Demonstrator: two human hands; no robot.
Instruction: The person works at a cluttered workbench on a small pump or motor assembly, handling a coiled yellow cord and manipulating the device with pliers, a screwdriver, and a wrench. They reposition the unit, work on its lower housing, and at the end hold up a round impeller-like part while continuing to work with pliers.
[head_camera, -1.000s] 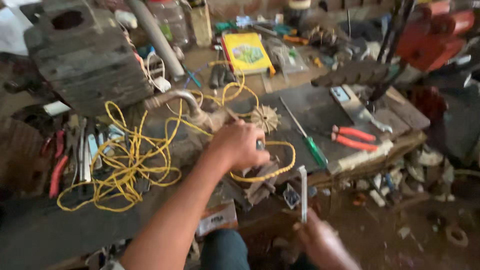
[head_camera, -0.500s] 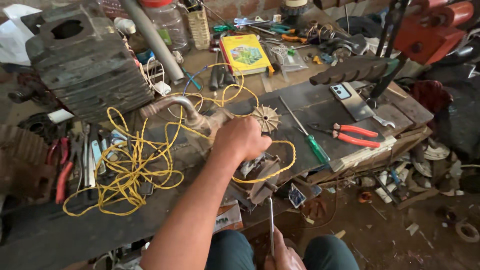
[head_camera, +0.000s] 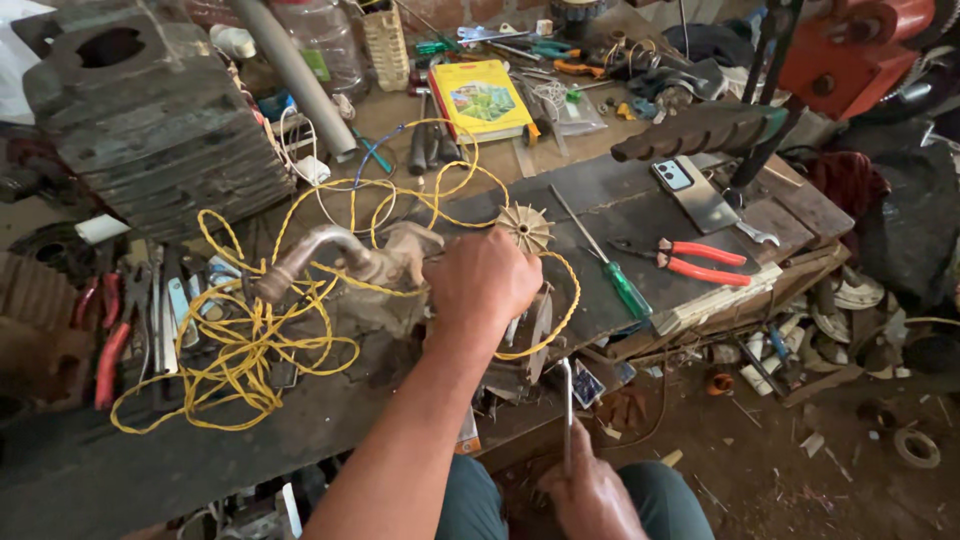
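In the head camera's view, the left hand (head_camera: 483, 285) is clenched down over a grimy metal pump body (head_camera: 400, 262) on the workbench (head_camera: 180, 460), knuckles up, grasping the part so that most of it is hidden under the palm. Out from under the hand's left side runs a curved metal pipe (head_camera: 300, 258). Just beyond the knuckles sits a small pale finned impeller (head_camera: 525, 227), close to the fingers but apart from them. A tangle of yellow twisted wire (head_camera: 245, 350) lies to the hand's left and loops around behind it and under its right side.

The right hand (head_camera: 592, 497) is low at the frame's bottom edge, below the bench, closed around a slim metal rod (head_camera: 566, 415) that stands nearly upright from the fist (what kind of tool it is cannot be told).

To the right of the left hand lie a green-handled screwdriver (head_camera: 610, 270) and, farther out, red-handled pliers (head_camera: 695, 260). Well beyond the hand are a yellow book (head_camera: 478, 100) and a dark phone (head_camera: 673, 175). Far to its upper left stands a large finned engine block (head_camera: 150, 120).
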